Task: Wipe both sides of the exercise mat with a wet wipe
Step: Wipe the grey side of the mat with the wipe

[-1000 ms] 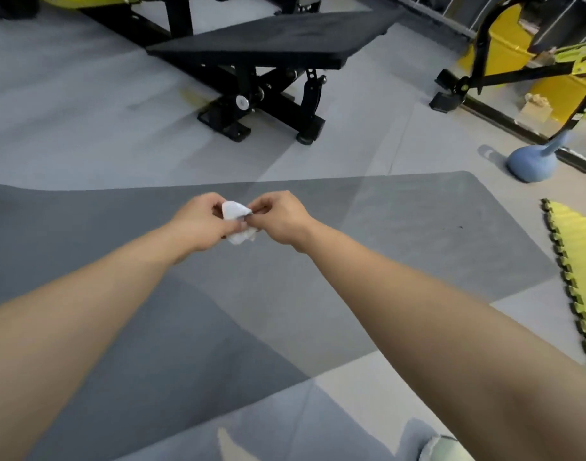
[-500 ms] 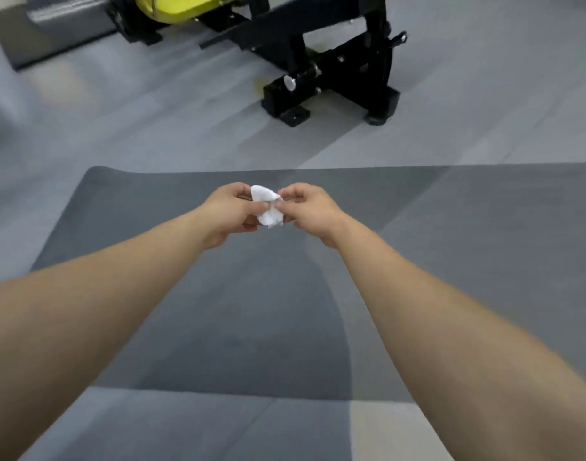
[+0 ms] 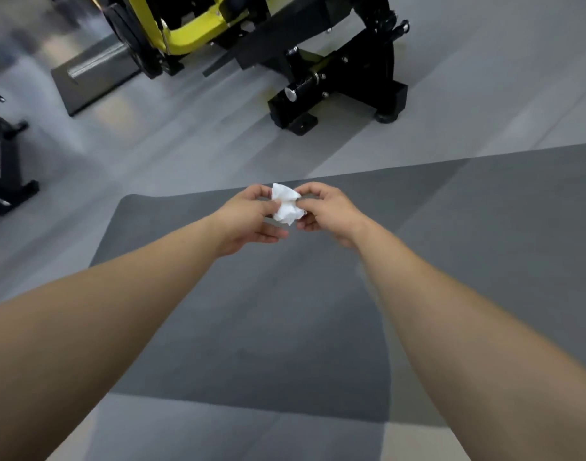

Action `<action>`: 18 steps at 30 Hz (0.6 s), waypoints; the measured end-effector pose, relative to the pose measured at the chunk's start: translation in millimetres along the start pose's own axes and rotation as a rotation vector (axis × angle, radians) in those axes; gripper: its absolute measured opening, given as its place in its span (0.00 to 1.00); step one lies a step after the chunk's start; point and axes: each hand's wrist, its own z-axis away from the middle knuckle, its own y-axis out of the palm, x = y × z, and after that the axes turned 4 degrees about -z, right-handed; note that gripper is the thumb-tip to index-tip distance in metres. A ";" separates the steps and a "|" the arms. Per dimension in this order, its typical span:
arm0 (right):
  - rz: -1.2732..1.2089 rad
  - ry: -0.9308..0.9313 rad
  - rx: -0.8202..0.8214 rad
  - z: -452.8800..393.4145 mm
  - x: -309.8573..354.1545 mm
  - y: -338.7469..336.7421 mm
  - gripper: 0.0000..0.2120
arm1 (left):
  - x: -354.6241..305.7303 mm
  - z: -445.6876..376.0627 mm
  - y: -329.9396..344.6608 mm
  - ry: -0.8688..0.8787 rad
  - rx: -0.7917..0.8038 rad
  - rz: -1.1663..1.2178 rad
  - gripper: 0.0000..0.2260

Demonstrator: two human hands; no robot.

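**Both hands pinch a crumpled wet wipe above the mat**

The left hand (image 3: 248, 216) and right hand (image 3: 328, 212) meet in front of the person, each pinching the white, bunched wet wipe (image 3: 286, 204) between thumb and fingers. The wipe is held in the air over the dark grey exercise mat (image 3: 484, 227), which lies flat on the grey floor (image 3: 484, 94). Beyond the mat's far edge stands a black and yellow gym machine (image 3: 335, 78).

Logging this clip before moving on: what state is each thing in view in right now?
wet wipe: crumpled, held above the mat, not touching it.
left hand: pinches the wipe.
right hand: pinches the wipe.
exercise mat: flat on the floor, unrolled.
weight machine: standing on the floor beyond the mat.
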 end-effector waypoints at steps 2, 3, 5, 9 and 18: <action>-0.016 0.015 0.011 4.9 -0.5 -4.0 0.11 | 3.9 -1.9 0.7 0.034 0.036 -0.021 0.10; -0.027 0.026 0.010 8.3 -2.4 -7.3 0.11 | 7.5 -3.0 1.9 0.053 0.060 -0.011 0.10; -0.046 0.055 -0.012 13.4 -6.4 -16.3 0.12 | 14.5 -5.3 5.3 0.081 0.106 0.046 0.08; -0.057 0.082 -0.074 23.7 -10.7 -26.1 0.11 | 26.5 -9.0 13.1 0.075 0.200 0.169 0.07; 0.005 0.090 -0.171 54.7 -8.1 -6.9 0.13 | 38.3 -12.0 21.2 0.005 0.293 0.320 0.09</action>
